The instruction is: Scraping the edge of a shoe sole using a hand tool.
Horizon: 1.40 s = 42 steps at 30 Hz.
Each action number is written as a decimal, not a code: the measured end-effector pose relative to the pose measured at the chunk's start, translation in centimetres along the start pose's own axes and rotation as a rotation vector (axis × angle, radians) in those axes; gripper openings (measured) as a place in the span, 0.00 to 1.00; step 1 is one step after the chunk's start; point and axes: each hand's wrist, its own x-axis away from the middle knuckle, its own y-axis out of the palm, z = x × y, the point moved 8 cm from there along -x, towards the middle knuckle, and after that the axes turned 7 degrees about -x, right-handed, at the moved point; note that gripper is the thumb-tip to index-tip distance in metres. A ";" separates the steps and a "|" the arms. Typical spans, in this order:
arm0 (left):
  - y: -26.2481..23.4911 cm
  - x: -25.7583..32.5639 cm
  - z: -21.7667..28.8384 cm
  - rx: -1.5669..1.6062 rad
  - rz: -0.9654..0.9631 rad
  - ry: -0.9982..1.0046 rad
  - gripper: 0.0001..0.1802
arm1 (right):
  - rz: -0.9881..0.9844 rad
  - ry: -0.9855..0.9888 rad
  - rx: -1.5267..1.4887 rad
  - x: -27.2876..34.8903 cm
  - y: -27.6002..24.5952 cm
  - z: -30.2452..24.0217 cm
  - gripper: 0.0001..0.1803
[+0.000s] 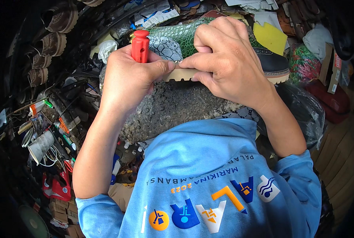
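Note:
A boot [167,44] with a green scale-textured upper, a black toe and a tan lugged sole [177,75] lies sideways across the view. My left hand [131,71] is closed around a tool with a red handle [140,47], which stands up between thumb and forefinger; its working end is hidden. The left thumb presses on the sole's upper edge. My right hand [232,59] is closed in a pinch at the same edge, its fingertips almost meeting the left thumb. What they pinch, if anything, is too small to make out.
Under the boot is a rough dark grey block [161,113]. Brown shoes [52,43] line the left side above cluttered tools and wires. To the right are a clear plastic bag [300,111], a red pouch [328,101] and a yellow sheet [270,37]. Scraps lie along the back.

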 end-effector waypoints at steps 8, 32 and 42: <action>0.2 -0.2 0.3 -0.074 0.038 0.008 0.10 | -0.010 0.031 0.019 0.3 0.1 0.5 0.06; 0.1 0.2 0.5 -0.033 0.030 -0.001 0.11 | 0.023 -0.017 0.012 0.4 -0.1 -0.1 0.18; 0.3 -0.1 0.6 -0.089 0.012 -0.012 0.12 | 0.019 0.012 0.014 0.5 0.1 0.1 0.07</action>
